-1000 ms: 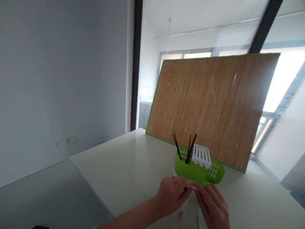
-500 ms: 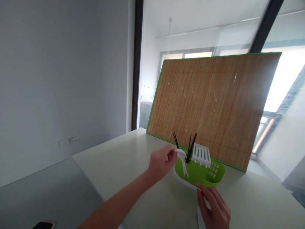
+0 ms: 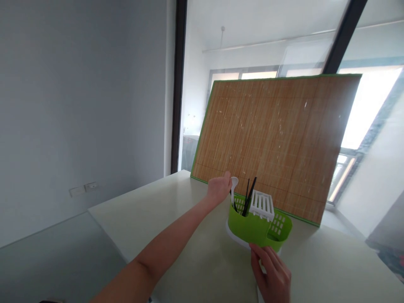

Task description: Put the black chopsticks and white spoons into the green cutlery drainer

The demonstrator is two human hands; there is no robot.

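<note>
A green utensil holder (image 3: 249, 229) stands on the table in a white base tray (image 3: 237, 240). My left hand (image 3: 219, 187) is closed on a white spoon (image 3: 233, 189) at the holder's left end. The spoon is upright, bowl up, its handle down in the left compartment. Black chopsticks (image 3: 250, 195) lean in the same compartment. A white slatted rack (image 3: 261, 205) sits across the middle of the holder. My right hand (image 3: 270, 269) pinches at the front edge of the base tray, its fingertips partly hidden.
A bamboo mat (image 3: 268, 143) with green edging leans against the glass behind the holder. The white table (image 3: 164, 206) reaches to the grey wall side, where a wall socket (image 3: 91, 185) shows. Part of a white object (image 3: 260, 296) lies below my right hand.
My left hand has moved up and back with the spoon, which has turned from slanting in front of the holder to upright in its left compartment. My right hand remains at the tray's front.
</note>
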